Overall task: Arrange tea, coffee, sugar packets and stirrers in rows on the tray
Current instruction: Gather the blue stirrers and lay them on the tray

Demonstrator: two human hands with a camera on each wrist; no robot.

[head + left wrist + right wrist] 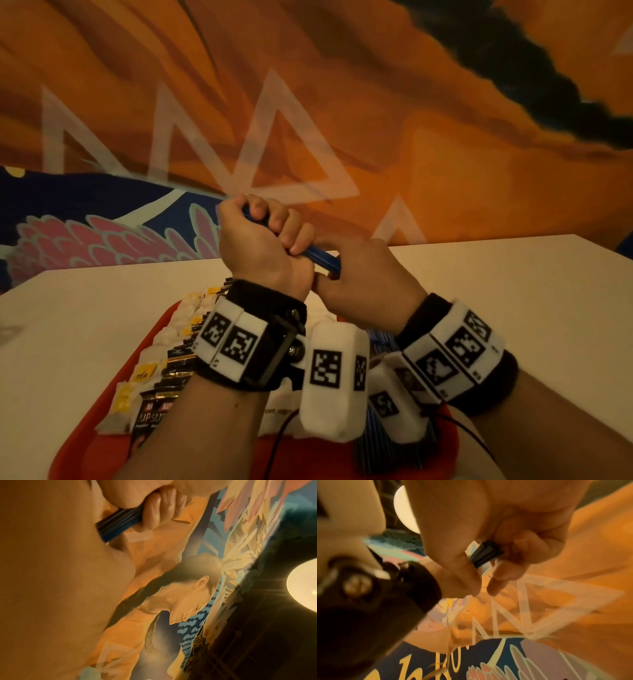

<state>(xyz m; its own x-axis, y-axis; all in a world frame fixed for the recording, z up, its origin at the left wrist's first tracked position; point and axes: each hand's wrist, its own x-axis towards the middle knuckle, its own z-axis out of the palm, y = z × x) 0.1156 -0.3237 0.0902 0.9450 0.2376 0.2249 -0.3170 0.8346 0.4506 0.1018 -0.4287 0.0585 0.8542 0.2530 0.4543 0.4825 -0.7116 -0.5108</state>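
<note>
Head view: a bundle of blue stirrers (317,257) is held raised above the far end of the red tray (85,428), between both hands. The left hand (263,246) is wrapped around the bundle's far-left part, fingers curled tight over it. The right hand (370,274) is closed on the near-right end; its fingertips are hidden behind the hand, thumb seen pointing left under the bundle. The tray is set on a pale table (513,291). On the tray's left side a row of white tea packets (144,373) with yellow labels is laid, and just right of it a row of black coffee sachets (171,383). More blue stirrers (376,342) are seen on the tray's right part, mostly covered by the wrists. White packets (277,411) lie in the middle of the tray under the left forearm; the print is too small to be read. Marker-tagged wristbands are worn on both wrists. A painted orange wall mural (376,102) fills the far background.

Left wrist view: the stirrer bundle (118,520) is seen clamped by curled fingers (154,513), blurred. The mural (171,601) and a round lamp (305,585) fill the rest.

Right wrist view: the dark end of the stirrer bundle (485,553) is seen sticking out between thumb and curled fingers (522,550) of the right hand. The left wristband (376,601) is seen at near left, blurred. Contact between the two hands cannot be told here.
</note>
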